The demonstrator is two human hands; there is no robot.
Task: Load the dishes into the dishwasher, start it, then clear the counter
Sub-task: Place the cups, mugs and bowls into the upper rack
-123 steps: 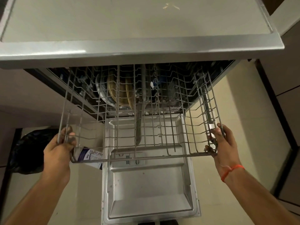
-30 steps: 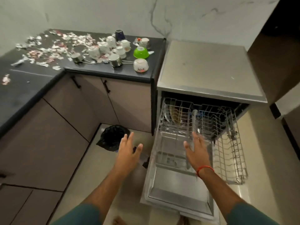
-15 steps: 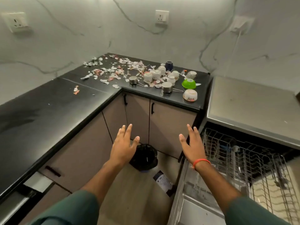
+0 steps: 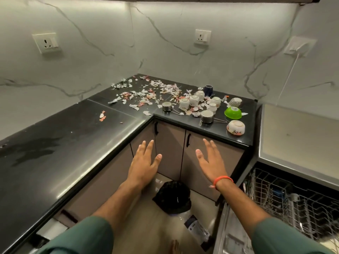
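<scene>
Black stone counter [image 4: 60, 143] runs in an L along the marble wall, and both hands hover in front of it, below its edge, holding nothing. The left hand [image 4: 144, 165] is flat, palm down, fingers straight and slightly spread toward the cabinet doors [image 4: 170, 149]. The right hand [image 4: 211, 162] is likewise stretched out with fingers apart, tilted so the thumb side faces inward, with an orange band [image 4: 222, 180] at the wrist. The two hands are apart from each other.

At the counter's far right end the dishes sit upside down: white cups [image 4: 192, 101], a dark blue cup [image 4: 209, 89], two steel measuring cups [image 4: 207, 116], a green bowl [image 4: 233, 113] and a floral bowl [image 4: 236, 127]. Torn paper scraps [image 4: 146, 94] litter the corner beside them. At the right, the dishwasher [image 4: 297, 136] stands open with its wire rack [image 4: 289, 197] pulled out. A black bin [image 4: 173, 197] sits on the floor between the arms.
</scene>
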